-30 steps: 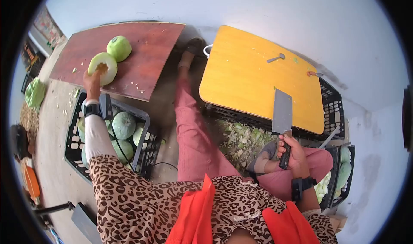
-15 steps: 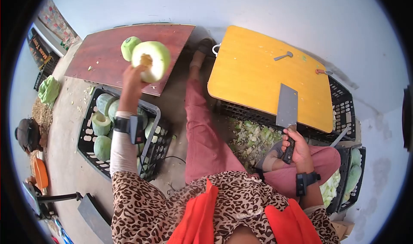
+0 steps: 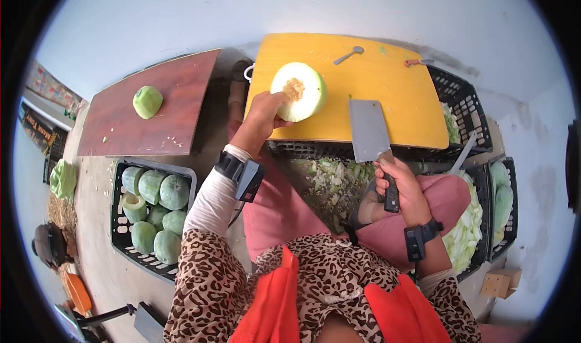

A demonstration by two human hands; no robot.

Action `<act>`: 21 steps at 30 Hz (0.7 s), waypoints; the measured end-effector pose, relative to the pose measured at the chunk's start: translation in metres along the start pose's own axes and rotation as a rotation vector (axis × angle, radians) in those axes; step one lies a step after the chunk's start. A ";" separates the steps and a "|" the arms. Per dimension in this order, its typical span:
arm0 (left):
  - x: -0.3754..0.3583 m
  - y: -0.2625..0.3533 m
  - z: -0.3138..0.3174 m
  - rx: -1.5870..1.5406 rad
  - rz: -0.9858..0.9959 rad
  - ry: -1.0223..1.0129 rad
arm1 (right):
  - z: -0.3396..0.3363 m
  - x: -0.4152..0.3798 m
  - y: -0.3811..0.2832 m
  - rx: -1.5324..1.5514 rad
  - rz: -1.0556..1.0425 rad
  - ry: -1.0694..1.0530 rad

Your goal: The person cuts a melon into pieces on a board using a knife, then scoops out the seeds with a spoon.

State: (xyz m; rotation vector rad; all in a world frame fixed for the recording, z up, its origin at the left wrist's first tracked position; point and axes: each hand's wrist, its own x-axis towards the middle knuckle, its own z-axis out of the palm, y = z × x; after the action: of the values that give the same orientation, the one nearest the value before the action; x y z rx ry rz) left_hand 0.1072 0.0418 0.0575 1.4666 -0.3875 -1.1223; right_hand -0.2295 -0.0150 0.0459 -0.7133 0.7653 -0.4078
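My left hand (image 3: 265, 114) grips a peeled pale green melon (image 3: 313, 95), holding it above the yellow board (image 3: 411, 110) at its left side. The melon's cut face is towards me and shows white flesh around a yellowish seed cavity. In my right hand (image 3: 404, 184) is a cleaver (image 3: 368, 128), gripped by its dark handle with the broad blade pointing away from me. The blade is over the front edge of the board. A spoon (image 3: 349, 55) and a small knife with a reddish handle (image 3: 417, 62) lie at the board's far side.
Another peeled melon (image 3: 147, 102) sits on the red-brown board (image 3: 187, 95) at left. Below it, a black crate (image 3: 145, 267) holds several unpeeled melons. Cut pieces (image 3: 463, 234) fill a container at right, beside a crate of melons (image 3: 502, 191). Peelings (image 3: 336, 182) lie between my legs.
My left hand has carried the melon rightward from the red-brown board to the yellow board. The view has turned right. The cleaver stays in my right hand.
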 end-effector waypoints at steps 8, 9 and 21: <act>0.016 0.002 0.045 0.190 0.021 -0.105 | 0.018 0.000 -0.009 -0.312 -0.182 0.134; 0.014 0.003 0.048 0.191 0.013 -0.123 | 0.018 0.001 -0.010 -0.323 -0.186 0.137; 0.018 -0.007 0.074 -0.194 -0.201 -0.196 | 0.028 -0.008 -0.070 -0.708 -0.262 0.111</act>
State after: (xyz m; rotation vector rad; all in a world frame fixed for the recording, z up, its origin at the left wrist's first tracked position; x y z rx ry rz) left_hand 0.0543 -0.0134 0.0555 1.2493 -0.2611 -1.4306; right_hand -0.2193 -0.0471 0.1139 -1.4748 0.9319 -0.4144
